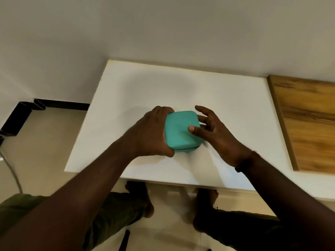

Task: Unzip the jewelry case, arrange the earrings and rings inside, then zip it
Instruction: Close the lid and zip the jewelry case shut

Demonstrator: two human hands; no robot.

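While it sits flat on the smooth white rectangular tabletop, a little nearer the front edge than the back, the small teal square jewelry case with rounded corners shows a matte, faintly grained lid and a darker zipper seam running along its near side wall. Its outline is close to square, so no long axis stands out; it lies slightly turned, with the near side angled toward the viewer's right. No logo, label or lettering can be read on the lid. The left hand wraps the case's left side, fingers curled over the far left corner and thumb pressed against the near left corner, so the case is clasped between them. The right hand rests at the right side with fingers loosely spread: the thumb tip lies on the lid near its right edge, while the other fingers reach along the right wall, and whether they pinch a zipper pull cannot be told. A dark band circles the right wrist. To the right of the white top, touching its edge, lies a wood-grain panel in warm brown with darker streaks.
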